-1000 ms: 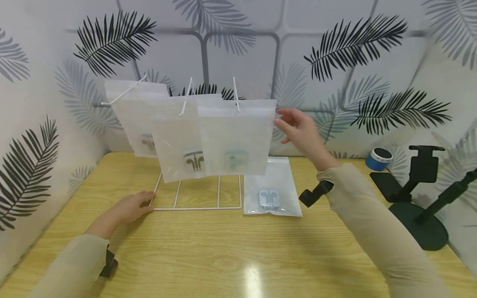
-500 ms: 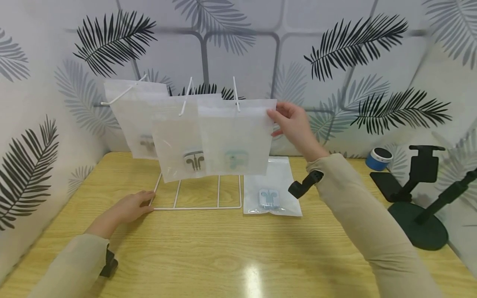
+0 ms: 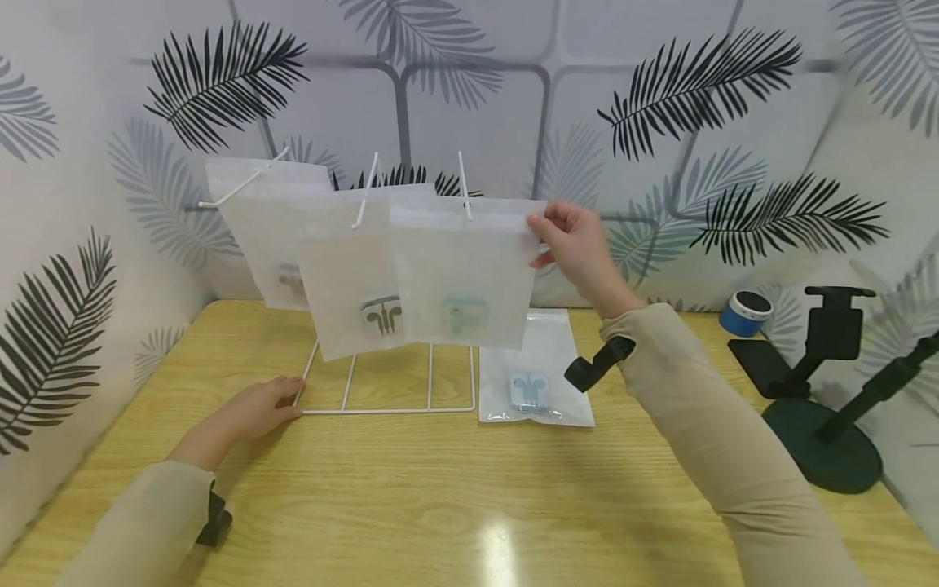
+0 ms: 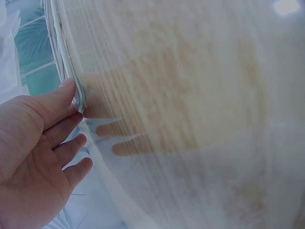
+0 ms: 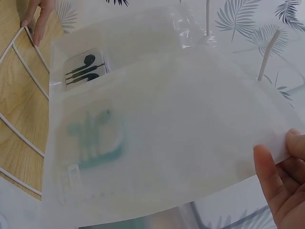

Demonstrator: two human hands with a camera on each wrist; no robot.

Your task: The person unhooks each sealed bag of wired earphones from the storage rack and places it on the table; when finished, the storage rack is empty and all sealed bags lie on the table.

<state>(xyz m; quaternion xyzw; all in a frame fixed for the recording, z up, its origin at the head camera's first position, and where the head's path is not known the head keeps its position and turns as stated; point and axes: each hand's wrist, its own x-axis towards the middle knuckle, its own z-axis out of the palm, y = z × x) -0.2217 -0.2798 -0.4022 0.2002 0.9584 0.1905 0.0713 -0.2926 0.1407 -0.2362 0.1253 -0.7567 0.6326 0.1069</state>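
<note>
Near the front left corner of a white wire display rack (image 3: pixel 389 412), my left hand (image 3: pixel 255 409) pinches the base wire between thumb and forefinger; the left wrist view shows its other fingers spread. My right hand (image 3: pixel 578 244) pinches the upper right corner of a frosted plastic bag (image 3: pixel 462 273), which hangs from the rack's right hook (image 3: pixel 465 187). Teal earphones in a square case (image 5: pixel 95 136) show through that bag. To its left hang another bag (image 3: pixel 341 269), with dark earphones (image 3: pixel 383 316) in a case, and a third bag (image 3: pixel 257 228) at the far left.
A bag (image 3: pixel 561 346) with pale blue earphones (image 3: pixel 530 393) lies flat on the wooden table (image 3: pixel 411 497), right of the rack. Farther right are a small blue-and-white round item (image 3: pixel 746 314) and a black phone stand (image 3: pixel 822 452). A leaf-patterned wall stands behind.
My right hand has moved left from just beside the right bag and taken hold of its upper corner, shifting that corner slightly. The left hand has stayed in place.
</note>
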